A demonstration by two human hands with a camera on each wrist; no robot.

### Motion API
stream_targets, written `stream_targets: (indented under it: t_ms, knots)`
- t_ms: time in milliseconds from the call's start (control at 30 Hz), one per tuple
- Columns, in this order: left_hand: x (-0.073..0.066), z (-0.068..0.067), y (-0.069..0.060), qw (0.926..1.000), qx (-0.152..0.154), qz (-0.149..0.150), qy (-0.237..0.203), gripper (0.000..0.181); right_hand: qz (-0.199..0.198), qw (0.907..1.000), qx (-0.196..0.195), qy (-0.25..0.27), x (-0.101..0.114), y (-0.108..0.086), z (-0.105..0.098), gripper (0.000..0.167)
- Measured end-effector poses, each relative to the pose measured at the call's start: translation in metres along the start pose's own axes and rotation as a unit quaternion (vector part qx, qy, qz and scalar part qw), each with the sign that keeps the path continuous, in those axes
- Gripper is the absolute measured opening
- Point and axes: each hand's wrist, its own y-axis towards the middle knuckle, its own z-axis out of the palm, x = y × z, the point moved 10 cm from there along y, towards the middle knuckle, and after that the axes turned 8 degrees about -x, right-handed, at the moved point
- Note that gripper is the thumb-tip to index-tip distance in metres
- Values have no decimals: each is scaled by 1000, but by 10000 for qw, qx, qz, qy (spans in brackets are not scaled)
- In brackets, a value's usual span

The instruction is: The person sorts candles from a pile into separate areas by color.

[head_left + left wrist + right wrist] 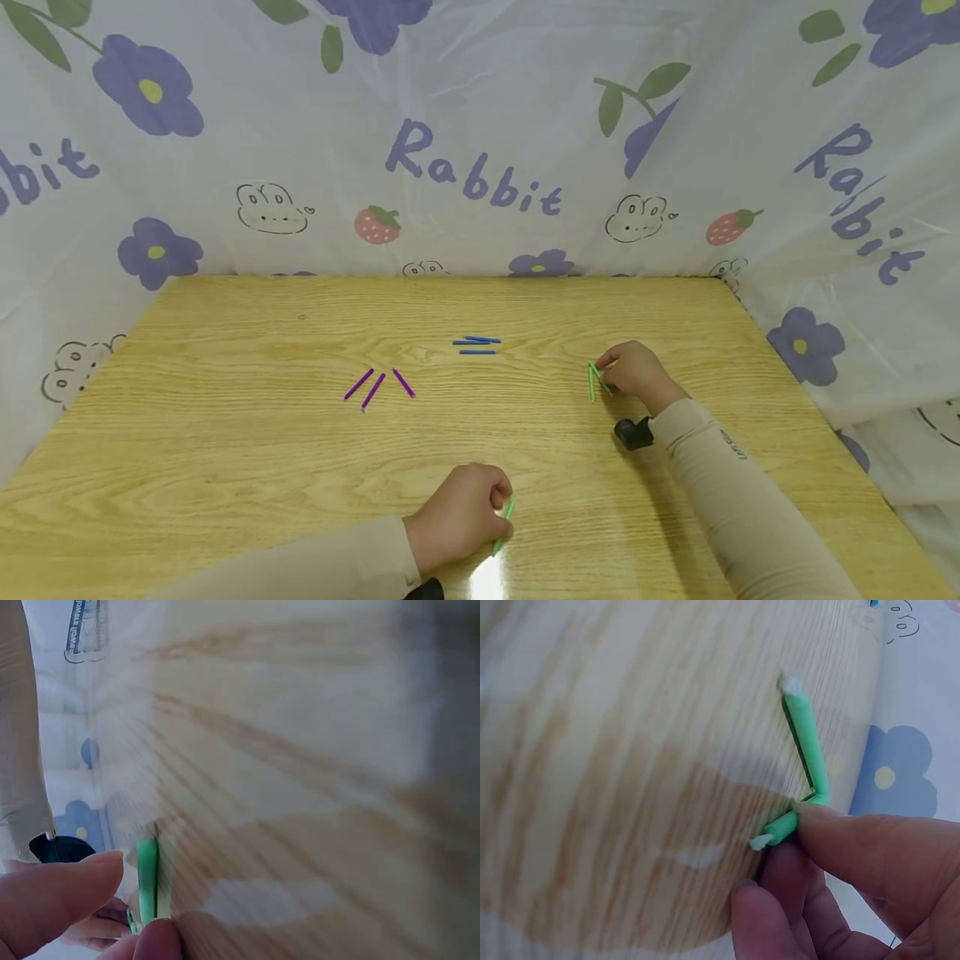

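Near the table's front, a green candle (498, 543) lies by my left hand (459, 515). In the left wrist view, the thumb stands apart from that candle (147, 877), and a fingertip overlaps its near end. My right hand (637, 372) is at the right of the table and pinches a green candle (782, 827) between thumb and finger. The white wick end sticks out; the thumb hides part of the rest. Right beside it lies another green candle (592, 383), their far ends close together.
Three blue candles (478, 352) lie together at the back middle of the wooden table (247, 467). Three purple candles (372, 391) lie spread out to the left. A patterned sheet (465, 100) hangs behind the table and along its sides.
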Motion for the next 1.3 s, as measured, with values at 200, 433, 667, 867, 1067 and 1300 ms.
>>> stream_targets:
  t_ms: [200, 433, 667, 867, 1067, 1300]
  knots:
    - [-1, 3, 1, 9999, 31, -103, 52, 23, 13, 10000, -41, -19, 0, 0, -1, 27]
    - [-1, 5, 1, 9999, 43, -113, 124, 23, -6, 10000, -35, 9, 1, -1, 1, 27]
    - [-4, 5, 0, 9997, 21, -29, 247, 23, 16, 10000, -31, -5, 2, -2, 0, 26]
    - [-5, 5, 0, 9995, -13, 8, 306, 25, 2, 10000, -27, -82, 1, -1, 1, 26]
    - [-5, 4, 0, 9995, -76, 120, 271, 28, -7, 9999, -31, -100, 1, -1, 1, 26]
    - [-5, 3, -1, 9997, -80, 159, 150, 27, -23, 9999, -39, -97, 2, -2, 0, 26]
